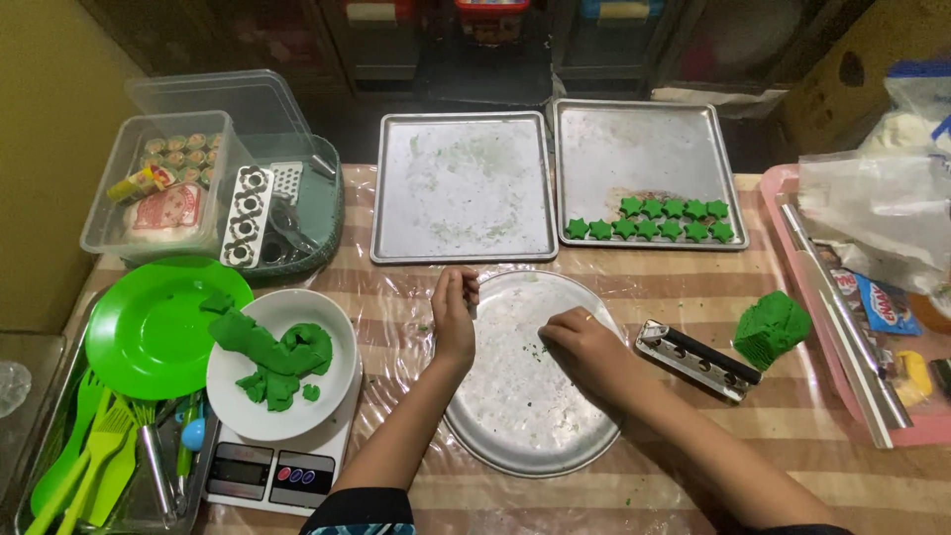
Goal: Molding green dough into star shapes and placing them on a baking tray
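Observation:
My left hand [455, 315] rests at the left rim of a round metal plate [515, 416], fingers pinched together; I cannot tell if anything is in them. My right hand [584, 345] lies on the plate's upper right part, fingers curled down on small green crumbs. Left of the plate, a white bowl [332, 381] with green dough pieces [275, 355] sits on a kitchen scale [272, 474]. A metal star mould [696, 359] and a lump of green dough [771, 327] lie to the right.
Two metal baking trays stand at the back: the left one [463, 188] floury, the right one [644, 149] with several green dough stars [649, 220]. A green plate [154, 327], plastic utensils [89, 456], clear containers [163, 183] on the left; a pink tray [842, 386] with packets on the right.

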